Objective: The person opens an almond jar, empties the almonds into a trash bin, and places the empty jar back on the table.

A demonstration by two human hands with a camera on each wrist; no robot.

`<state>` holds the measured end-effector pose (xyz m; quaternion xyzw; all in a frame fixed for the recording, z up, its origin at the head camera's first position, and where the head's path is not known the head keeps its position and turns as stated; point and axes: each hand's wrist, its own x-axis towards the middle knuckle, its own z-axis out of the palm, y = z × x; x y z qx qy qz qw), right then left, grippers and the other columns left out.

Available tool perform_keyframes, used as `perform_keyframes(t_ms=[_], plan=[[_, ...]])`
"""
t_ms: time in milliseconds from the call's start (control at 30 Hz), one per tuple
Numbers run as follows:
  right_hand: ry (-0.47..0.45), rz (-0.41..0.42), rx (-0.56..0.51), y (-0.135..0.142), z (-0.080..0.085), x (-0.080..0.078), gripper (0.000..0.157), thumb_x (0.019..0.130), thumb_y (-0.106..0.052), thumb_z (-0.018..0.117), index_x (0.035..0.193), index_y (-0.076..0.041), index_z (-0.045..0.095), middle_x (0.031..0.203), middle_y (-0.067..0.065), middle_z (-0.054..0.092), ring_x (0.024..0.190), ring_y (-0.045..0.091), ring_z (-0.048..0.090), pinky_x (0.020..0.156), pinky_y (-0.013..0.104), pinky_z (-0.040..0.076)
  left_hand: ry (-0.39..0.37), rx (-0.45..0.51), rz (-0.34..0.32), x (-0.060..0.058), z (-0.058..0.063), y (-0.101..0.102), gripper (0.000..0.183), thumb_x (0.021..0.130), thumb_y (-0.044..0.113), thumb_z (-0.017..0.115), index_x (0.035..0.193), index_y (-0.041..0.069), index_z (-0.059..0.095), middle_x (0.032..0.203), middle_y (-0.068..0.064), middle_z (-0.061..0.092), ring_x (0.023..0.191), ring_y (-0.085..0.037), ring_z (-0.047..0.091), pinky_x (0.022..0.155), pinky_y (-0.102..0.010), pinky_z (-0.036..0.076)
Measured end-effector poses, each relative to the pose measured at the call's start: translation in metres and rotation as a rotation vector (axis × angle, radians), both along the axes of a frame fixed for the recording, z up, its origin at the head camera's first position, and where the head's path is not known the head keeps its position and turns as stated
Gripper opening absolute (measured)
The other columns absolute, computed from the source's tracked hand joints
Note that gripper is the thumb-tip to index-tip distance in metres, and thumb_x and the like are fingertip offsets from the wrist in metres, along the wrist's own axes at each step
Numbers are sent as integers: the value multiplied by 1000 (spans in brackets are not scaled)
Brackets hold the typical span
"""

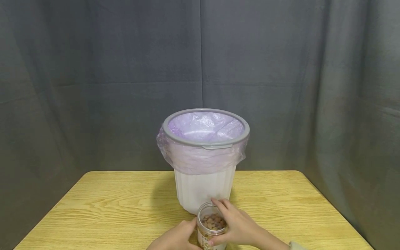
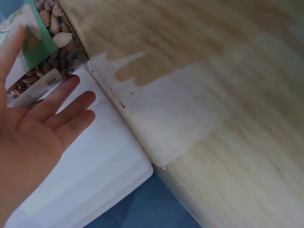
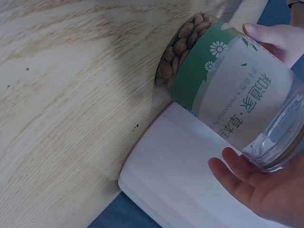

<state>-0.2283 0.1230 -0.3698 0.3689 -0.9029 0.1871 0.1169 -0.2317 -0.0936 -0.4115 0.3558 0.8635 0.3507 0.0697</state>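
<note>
A clear jar (image 1: 211, 239) of almonds (image 1: 214, 222) stands with its mouth uncovered at the front of the table, close in front of a white bin. Its white and green label (image 3: 237, 85) shows daisies and print. My right hand (image 1: 239, 225) spans the top of the jar, thumb on the near side and fingers at the far rim. On the jar's left side my left hand (image 1: 178, 236) holds lower down, fingertips against the wall. In the left wrist view the other fingers of the left hand (image 2: 45, 126) spread loosely beside the jar's printed side (image 2: 33, 45).
The bin (image 1: 204, 189) has a grey rim ring (image 1: 245, 133) over a thin purple liner bag (image 1: 200, 159). It stands on a wood-grain table (image 1: 118, 205). Dark grey curtains (image 1: 140, 69) hang behind and at both sides.
</note>
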Motion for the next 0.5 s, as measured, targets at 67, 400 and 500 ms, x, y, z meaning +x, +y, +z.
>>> perform_keyframes(t_ms=[67,400,500], plan=[[5,7,-8,-1,-1,0,102,59,-65,67,133,-1,36,112,6,47,87,17,53,66,30,48,-12,-2,4,-1,0,1,79,66,42,75,130,13,40,124,3,50,109,-7,47,90,-30,40],[-45,9,-57,-3,-2,1,97,62,-58,71,132,1,38,107,6,44,83,15,50,65,26,47,67,-14,-34,-2,0,1,71,64,22,79,124,10,43,115,5,55,99,-5,52,83,-24,44],[-51,1,-73,-4,-3,2,94,63,-54,72,131,2,38,107,6,44,84,16,51,67,27,47,78,-24,-35,-2,1,2,69,64,19,80,122,10,44,113,5,56,97,-4,53,81,-23,45]])
